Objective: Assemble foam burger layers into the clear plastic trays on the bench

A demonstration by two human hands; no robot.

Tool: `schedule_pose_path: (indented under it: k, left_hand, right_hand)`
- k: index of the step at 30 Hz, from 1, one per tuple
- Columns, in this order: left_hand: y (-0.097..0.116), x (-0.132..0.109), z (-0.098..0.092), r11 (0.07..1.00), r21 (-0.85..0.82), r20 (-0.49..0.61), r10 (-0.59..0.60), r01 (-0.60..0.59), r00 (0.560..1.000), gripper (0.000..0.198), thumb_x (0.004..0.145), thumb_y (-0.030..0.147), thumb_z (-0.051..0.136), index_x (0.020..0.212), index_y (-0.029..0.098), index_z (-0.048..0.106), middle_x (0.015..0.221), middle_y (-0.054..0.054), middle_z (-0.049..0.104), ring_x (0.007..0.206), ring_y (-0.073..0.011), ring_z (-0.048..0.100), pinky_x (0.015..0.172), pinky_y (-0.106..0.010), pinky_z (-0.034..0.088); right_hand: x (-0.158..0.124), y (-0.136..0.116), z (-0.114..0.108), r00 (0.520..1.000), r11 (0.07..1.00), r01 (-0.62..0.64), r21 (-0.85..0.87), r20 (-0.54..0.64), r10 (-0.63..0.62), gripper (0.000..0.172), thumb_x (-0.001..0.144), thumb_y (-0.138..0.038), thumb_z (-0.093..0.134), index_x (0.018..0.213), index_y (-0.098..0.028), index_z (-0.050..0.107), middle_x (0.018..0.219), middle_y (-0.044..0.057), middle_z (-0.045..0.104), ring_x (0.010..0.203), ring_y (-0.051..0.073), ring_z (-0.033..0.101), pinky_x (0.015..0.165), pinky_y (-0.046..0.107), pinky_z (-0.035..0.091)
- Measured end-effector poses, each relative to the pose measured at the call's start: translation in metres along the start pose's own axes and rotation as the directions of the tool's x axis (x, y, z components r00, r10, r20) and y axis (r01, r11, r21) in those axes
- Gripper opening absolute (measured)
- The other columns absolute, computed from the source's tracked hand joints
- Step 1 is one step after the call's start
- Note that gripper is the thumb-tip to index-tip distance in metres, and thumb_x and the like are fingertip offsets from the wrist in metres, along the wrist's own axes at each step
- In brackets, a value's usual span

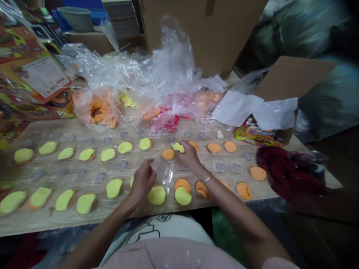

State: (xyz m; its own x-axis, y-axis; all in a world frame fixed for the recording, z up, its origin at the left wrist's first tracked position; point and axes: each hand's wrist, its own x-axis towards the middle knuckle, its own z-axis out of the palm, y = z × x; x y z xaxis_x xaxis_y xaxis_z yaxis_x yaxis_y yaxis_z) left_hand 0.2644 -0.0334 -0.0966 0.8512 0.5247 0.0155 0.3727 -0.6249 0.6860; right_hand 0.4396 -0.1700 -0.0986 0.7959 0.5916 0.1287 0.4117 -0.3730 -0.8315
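My right hand (190, 155) reaches over the back row of clear plastic trays, its fingers closed on yellow foam pieces (178, 147). Just left of it lies an orange foam disc (168, 154) in a tray. My left hand (144, 178) hovers over the middle of the table, its fingers curled; whether something is in them is hidden. Below it, a yellow foam disc (156, 195) sits in the front row. Beside that, another yellow disc (183, 196) partly overlaps an orange one (183, 184). Trays on the left hold yellow discs over orange; those on the right show orange discs.
Clear plastic bags with orange pieces (102, 108) and pink pieces (171, 119) stand along the back. Printed boxes (42, 71) are stacked at left. An open carton (263, 130) and a dark red cloth (286, 172) lie at right. Small grey pieces (100, 177) sit in tray compartments.
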Motion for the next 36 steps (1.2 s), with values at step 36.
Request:
schedule_pose_path:
  k: [36]
  left_hand:
    - [0.027,0.009,0.017,0.749,0.179,0.45,0.515,-0.639,0.73,0.022,0.086,0.019,0.054,0.102,0.02,0.068,0.119,-0.009,0.064,0.112,-0.0289,0.05,0.091,-0.046,0.042]
  right_hand:
    - [-0.104,-0.02,-0.038,0.853,0.916,0.25,-0.314,0.519,-0.055,0.027,0.072,0.002,0.051,0.091,-0.017,0.056,0.095,0.006,0.057,0.082,0.018,0.056,0.067,0.027,0.041]
